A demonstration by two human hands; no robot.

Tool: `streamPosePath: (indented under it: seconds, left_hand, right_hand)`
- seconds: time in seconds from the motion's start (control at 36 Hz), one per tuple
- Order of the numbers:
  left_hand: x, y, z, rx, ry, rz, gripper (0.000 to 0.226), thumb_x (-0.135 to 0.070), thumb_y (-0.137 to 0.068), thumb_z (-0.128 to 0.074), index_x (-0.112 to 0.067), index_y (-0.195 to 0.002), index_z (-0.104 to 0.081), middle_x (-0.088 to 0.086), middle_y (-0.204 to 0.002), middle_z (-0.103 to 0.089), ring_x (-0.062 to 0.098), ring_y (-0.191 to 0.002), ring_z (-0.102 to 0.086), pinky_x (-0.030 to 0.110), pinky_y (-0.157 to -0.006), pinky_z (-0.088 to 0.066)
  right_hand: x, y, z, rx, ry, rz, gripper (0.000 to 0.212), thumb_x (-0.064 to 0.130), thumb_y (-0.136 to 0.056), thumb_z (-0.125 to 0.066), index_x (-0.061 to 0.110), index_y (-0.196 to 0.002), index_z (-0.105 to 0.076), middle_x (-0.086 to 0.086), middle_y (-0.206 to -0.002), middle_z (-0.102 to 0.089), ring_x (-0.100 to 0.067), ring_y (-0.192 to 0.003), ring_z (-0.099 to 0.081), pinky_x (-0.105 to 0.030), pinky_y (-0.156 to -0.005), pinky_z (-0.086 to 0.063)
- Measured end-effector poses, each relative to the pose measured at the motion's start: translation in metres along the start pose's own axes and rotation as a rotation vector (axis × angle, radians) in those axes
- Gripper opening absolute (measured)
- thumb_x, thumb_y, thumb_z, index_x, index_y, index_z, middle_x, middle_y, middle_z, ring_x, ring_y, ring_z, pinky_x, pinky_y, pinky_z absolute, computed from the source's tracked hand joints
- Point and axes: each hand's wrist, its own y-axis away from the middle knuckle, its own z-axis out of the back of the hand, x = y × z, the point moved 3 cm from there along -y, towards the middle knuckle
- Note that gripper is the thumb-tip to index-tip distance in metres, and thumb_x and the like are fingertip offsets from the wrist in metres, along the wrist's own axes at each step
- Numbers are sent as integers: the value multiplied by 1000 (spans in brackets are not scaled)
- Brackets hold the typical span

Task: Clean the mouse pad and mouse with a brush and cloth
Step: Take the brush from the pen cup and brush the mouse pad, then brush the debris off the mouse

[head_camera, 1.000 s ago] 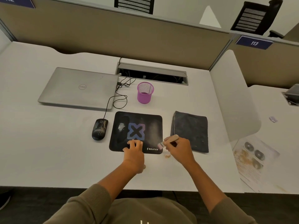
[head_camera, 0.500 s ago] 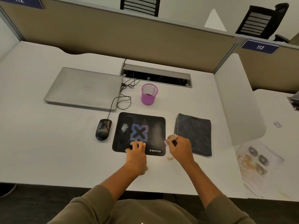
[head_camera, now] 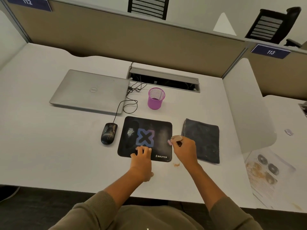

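The right hand (head_camera: pixel 184 150) pinches a small brush (head_camera: pixel 174 139), its pink tip at the right edge of the mouse pad (head_camera: pixel 146 138). The left hand (head_camera: pixel 141 156) presses straight fingers on the pad's near edge, pinning it. Short strokes toward that edge, with the pad kept pinned, would probably work best; a pale smudge far left on the pad remains. The mouse (head_camera: pixel 108 133) sits just left of the pad, the folded cloth (head_camera: pixel 201 140) just right. The brush's bristles are hard to make out.

Pen cup (head_camera: pixel 156 99) behind mouse pad (head_camera: pixel 159 128)
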Motion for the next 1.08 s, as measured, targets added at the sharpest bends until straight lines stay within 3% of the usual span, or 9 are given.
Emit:
streamPosePath:
  seconds: [0.08, 0.17, 0.28, 0.36, 0.42, 0.56, 0.67, 0.83, 1.08]
  left_hand:
    - [7, 4, -2, -43, 61, -20, 98, -66, -96, -59, -17, -166, -12, 15, -170, -15, 43, -156, -18, 55, -121, -32]
    - [24, 13, -3, -182, 315, -7, 82, -66, -97, -58, -23, -162, -34, 8, -162, -31, 29, -148, -34, 44, -118, -40]
    - [70, 31, -10, -400, 741, 112, 52, -53, -96, -69, -20, -137, -68, -4, -139, -53, 12, -115, -61, 22, -97, -49]
    - [111, 48, -12, -550, 960, 233, 26, -39, -95, -75, -22, -114, -73, -7, -120, -62, 5, -87, -67, 21, -81, -57]
    - [136, 57, -14, -604, 1025, 335, 19, -35, -96, -75, -22, -109, -72, -7, -109, -67, 4, -81, -67, 22, -75, -58]
    - [184, 64, -25, -606, 1151, 513, 21, -35, -98, -73, -21, -114, -72, -4, -106, -73, 12, -88, -69, 24, -79, -56]
    - [204, 60, -37, -568, 1318, 578, 30, -38, -95, -76, -23, -121, -70, -2, -111, -75, 19, -94, -74, 43, -88, -64]
    - [212, 49, -38, -508, 1416, 575, 43, -35, -93, -80, -17, -130, -68, 0, -107, -75, 17, -86, -76, 37, -86, -63]
    - [220, 37, -39, -486, 1484, 541, 43, -24, -91, -83, -13, -130, -70, 1, -91, -78, 17, -82, -77, 39, -91, -62]
  right_hand:
    - [19, -4, -10, 50, -50, -3, 17, 24, -99, -72, 18, -114, -80, 4, -100, -77, -8, -87, -70, -18, -83, -57]
    - [41, -8, -24, 105, -78, 16, 22, 30, -103, -66, 21, -120, -77, 6, -102, -74, -8, -89, -67, -15, -81, -52]
    - [69, -16, -47, 218, -106, 65, 24, 33, -104, -64, 21, -122, -76, 5, -105, -74, -11, -92, -70, -19, -82, -54]
    - [87, -24, -63, 272, -119, 65, 24, 32, -103, -66, 20, -122, -76, 2, -106, -76, -14, -96, -72, -31, -89, -61]
    - [100, -30, -72, 301, -118, 77, 22, 31, -104, -65, 21, -121, -75, 8, -99, -74, -8, -88, -71, -23, -80, -61]
    - [133, -41, -95, 300, -178, 84, 24, 29, -103, -66, 19, -122, -76, 5, -103, -72, -11, -94, -69, -17, -74, -56]
    - [152, -48, -114, 292, -231, 74, 19, 28, -100, -70, 20, -116, -78, 4, -100, -78, -15, -92, -76, -37, -88, -64]
    - [172, -51, -140, 343, -225, 103, 23, 25, -101, -69, 19, -121, -78, 0, -107, -79, -14, -95, -76, -40, -93, -63]
    - [189, -42, -153, 342, -111, 214, 24, 19, -103, -67, 12, -123, -77, -5, -122, -77, -9, -107, -66, -19, -97, -46]
